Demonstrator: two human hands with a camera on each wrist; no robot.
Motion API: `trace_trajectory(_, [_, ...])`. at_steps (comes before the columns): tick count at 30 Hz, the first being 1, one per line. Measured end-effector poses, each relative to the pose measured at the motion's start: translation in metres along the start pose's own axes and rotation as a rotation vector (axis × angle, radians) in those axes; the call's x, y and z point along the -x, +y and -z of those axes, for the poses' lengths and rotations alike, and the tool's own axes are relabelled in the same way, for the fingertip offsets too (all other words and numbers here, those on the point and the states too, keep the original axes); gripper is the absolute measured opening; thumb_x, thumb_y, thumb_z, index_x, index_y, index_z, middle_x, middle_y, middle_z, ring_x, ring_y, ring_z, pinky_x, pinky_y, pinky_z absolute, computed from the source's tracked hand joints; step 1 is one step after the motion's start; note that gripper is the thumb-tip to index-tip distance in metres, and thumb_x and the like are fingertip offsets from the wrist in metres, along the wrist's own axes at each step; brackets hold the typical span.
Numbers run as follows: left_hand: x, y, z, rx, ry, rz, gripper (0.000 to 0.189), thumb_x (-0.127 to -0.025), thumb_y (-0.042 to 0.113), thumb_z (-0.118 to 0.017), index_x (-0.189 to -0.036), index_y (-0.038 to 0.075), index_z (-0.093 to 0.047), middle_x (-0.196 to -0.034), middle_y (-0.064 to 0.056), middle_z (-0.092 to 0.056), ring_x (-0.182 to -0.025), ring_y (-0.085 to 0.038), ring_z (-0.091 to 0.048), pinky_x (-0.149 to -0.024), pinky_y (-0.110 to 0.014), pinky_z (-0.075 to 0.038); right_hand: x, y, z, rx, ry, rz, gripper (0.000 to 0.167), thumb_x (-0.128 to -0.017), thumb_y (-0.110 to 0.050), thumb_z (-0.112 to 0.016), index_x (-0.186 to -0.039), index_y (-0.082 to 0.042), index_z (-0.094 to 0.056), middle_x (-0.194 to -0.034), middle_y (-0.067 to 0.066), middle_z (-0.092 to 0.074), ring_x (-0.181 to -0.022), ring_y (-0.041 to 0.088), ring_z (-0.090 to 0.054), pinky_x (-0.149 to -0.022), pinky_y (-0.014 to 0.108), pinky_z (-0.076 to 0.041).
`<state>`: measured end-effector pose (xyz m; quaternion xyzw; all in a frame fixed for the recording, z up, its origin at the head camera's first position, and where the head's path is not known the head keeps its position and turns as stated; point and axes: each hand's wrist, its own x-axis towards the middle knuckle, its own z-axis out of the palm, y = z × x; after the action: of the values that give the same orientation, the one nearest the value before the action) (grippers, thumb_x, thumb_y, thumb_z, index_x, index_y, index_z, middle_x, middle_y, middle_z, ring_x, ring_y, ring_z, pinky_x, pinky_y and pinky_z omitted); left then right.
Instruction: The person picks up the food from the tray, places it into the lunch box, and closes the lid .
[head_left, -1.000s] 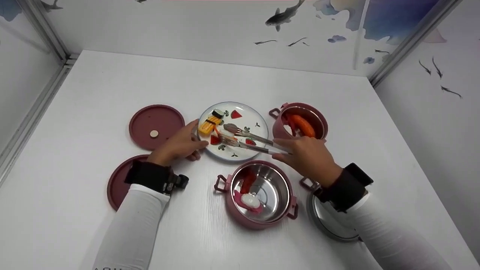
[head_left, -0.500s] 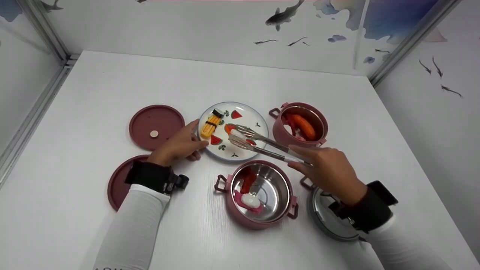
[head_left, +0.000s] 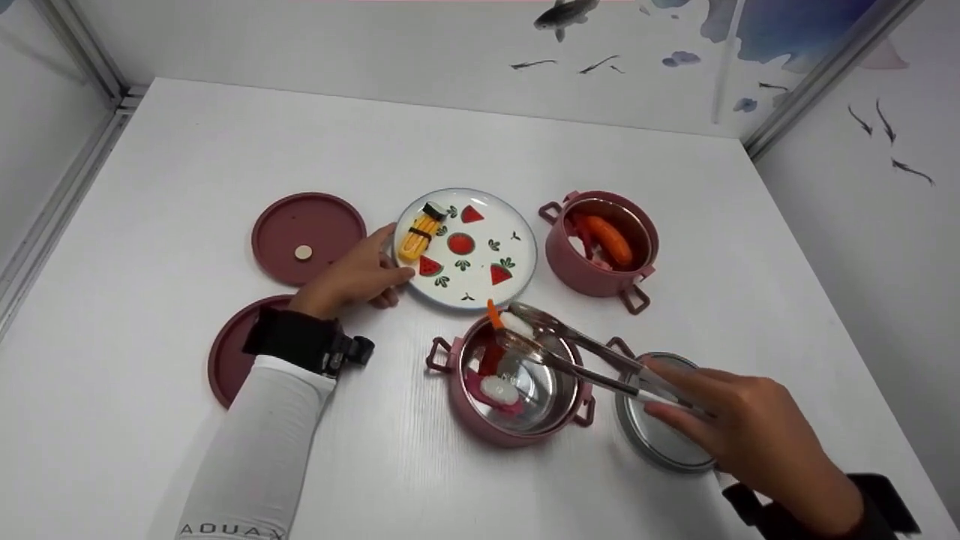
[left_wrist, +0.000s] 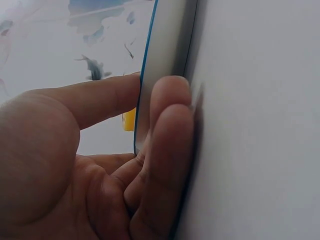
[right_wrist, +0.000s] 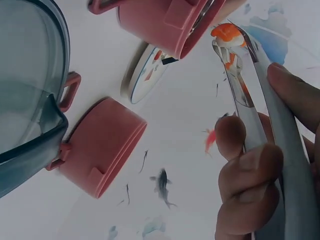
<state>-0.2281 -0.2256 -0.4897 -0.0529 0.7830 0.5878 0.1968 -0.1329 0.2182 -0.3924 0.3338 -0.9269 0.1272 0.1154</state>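
My right hand (head_left: 757, 431) grips metal tongs (head_left: 600, 364). Their tips pinch a white-and-orange toy food piece (head_left: 517, 324), like shrimp sushi, above the back rim of the near pink pot (head_left: 495, 435). Inside that pot lie a white piece on pink (head_left: 499, 390) and a dark red piece (head_left: 491, 360). With thumb at the rim and fingers curled against its underside, my left hand (head_left: 356, 277) holds the left edge of a patterned plate (head_left: 480, 292). A yellow toy piece with a dark band (head_left: 420, 234) and a small dark-and-white piece (head_left: 434, 211) lie on the plate.
A second pink pot (head_left: 589, 274), at the back right, contains an orange sausage-like piece (head_left: 607, 238) and other pieces. Two maroon lids or trays (head_left: 307, 217) lie left, one bearing a small pale disc (head_left: 303, 253). A glass lid (head_left: 660, 442) lies near my right forearm.
The tongs have lifted the white-and-orange piece off the plate and carried it toward me, over the near pot. My left hand has stayed at the plate's edge.
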Motion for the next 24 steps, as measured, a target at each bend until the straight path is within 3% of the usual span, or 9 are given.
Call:
trace_trajectory(8, [0.002,0.001,0.0,-0.012,-0.001,-0.008,0.086,-0.1,0.018,-0.062,-0.163,0.026,-0.004,-0.095,-0.015,-0.061,-0.065,-0.017,-0.064,-0.059,-0.027,-0.057,0.016,-0.003,-0.001,0.055,-0.112,-0.085,0.047,-0.072,-0.03,-0.09,-0.118,-0.026,-0.076,-0.074,-0.012,-0.072,-0.055,-0.009,-0.043,-0.048,0.015,-0.038])
trace_trajectory(19, [0.0,0.002,0.002,-0.005,0.001,0.005,0.086,-0.099,0.018,-0.063,-0.162,0.025,-0.005,-0.099,-0.014,-0.059,-0.066,-0.017,-0.065,-0.059,-0.026,-0.056,0.009,-0.002,-0.002,0.038,-0.072,-0.072,0.049,-0.07,-0.03,-0.091,-0.116,-0.025,-0.077,-0.065,-0.018,-0.063,-0.055,-0.009,-0.043,-0.047,0.015,-0.038])
trace_trajectory(24, [-0.001,0.003,0.002,-0.01,-0.006,0.017,0.087,-0.099,0.018,-0.062,-0.163,0.025,-0.003,-0.1,-0.015,-0.06,-0.067,-0.017,-0.065,-0.059,-0.026,-0.057,-0.005,-0.001,-0.006,0.011,-0.059,-0.054,0.051,-0.073,-0.03,-0.09,-0.121,-0.025,-0.075,-0.077,-0.01,-0.073,-0.059,-0.005,-0.051,-0.049,0.015,-0.042])
